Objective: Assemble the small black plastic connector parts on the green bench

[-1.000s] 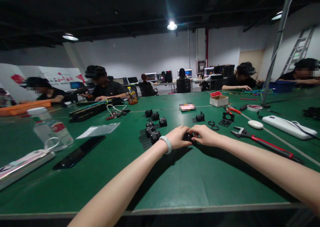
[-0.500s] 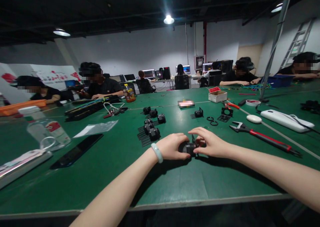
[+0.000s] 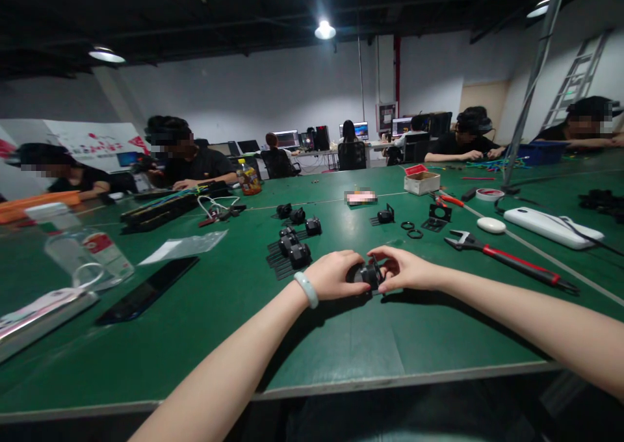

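Just above the green table point(image 3: 341, 344), a black cylindrical part with a bracket plate point(image 3: 366, 273) is held between both hands. My left hand point(image 3: 336, 276), with a pale bangle at the wrist, is closed round its left side. The thumb and fingers of my right hand point(image 3: 402, 270) pinch its right side, where the flat plate stands upright; the fingertips partly hide it. Left of the hands lie several similar black parts on slotted brackets point(image 3: 295, 250). Beyond them sit one more such part point(image 3: 385, 214), two black rings point(image 3: 414, 233) and a loose bracket with a round hole point(image 3: 439, 214).
An adjustable wrench point(image 3: 511, 260) and a white power strip point(image 3: 553, 227) lie to the right. On the left are a phone point(image 3: 151, 289), a clear bottle point(image 3: 90, 250) and a plastic bag point(image 3: 185, 246). A small box point(image 3: 422, 182) stands farther back. Other people work across the table.
The view has shifted slightly. My right fingers have closed in on the bracket plate, and the held part is turned a little. Both hands keep hold of it.
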Tool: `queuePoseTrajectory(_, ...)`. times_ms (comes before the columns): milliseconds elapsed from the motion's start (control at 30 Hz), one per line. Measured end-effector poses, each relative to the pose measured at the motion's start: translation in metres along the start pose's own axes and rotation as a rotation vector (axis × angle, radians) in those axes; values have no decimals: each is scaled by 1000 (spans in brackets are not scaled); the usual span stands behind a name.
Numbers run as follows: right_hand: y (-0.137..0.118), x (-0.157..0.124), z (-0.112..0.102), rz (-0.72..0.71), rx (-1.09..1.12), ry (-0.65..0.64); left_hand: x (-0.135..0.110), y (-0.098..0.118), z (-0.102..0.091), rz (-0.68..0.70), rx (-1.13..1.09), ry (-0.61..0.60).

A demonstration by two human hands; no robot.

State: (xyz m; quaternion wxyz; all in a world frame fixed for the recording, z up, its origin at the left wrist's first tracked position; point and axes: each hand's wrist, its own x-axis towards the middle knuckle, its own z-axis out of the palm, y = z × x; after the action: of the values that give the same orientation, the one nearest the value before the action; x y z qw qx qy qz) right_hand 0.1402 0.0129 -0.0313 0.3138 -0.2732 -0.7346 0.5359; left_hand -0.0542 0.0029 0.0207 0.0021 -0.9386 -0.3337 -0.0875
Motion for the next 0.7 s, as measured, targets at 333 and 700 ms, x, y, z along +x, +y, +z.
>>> queuePoseTrajectory(333, 1, 1, 1, -17, -7, 17, 2, 2, 4, 8, -23, 24)
queuePoseTrajectory(700, 0, 0, 4, -56, -107, 11, 4, 4, 9, 23, -85, 80)
